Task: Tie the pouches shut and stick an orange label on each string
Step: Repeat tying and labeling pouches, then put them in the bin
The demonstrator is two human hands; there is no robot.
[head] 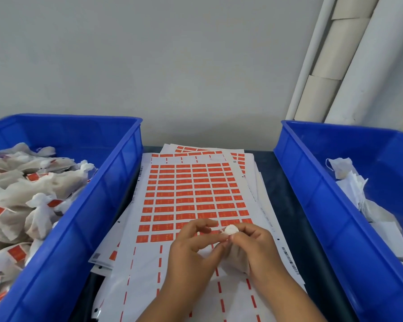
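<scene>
A small white fabric pouch (236, 259) is held upright over the label sheets, low in the middle of the view. My right hand (256, 247) grips its gathered neck (230, 229), fingers curled round it. My left hand (193, 242) pinches the pouch's thin string beside the neck. Under both hands lies a sheet of orange labels (191, 196), many rows full, the lower part stripped to dashed orange strips.
A blue bin (98, 205) on the left holds several tied pouches with orange labels (33, 196). A blue bin (312, 205) on the right holds untied white pouches (349, 180). More label sheets are stacked beneath. White pipes stand at the back right.
</scene>
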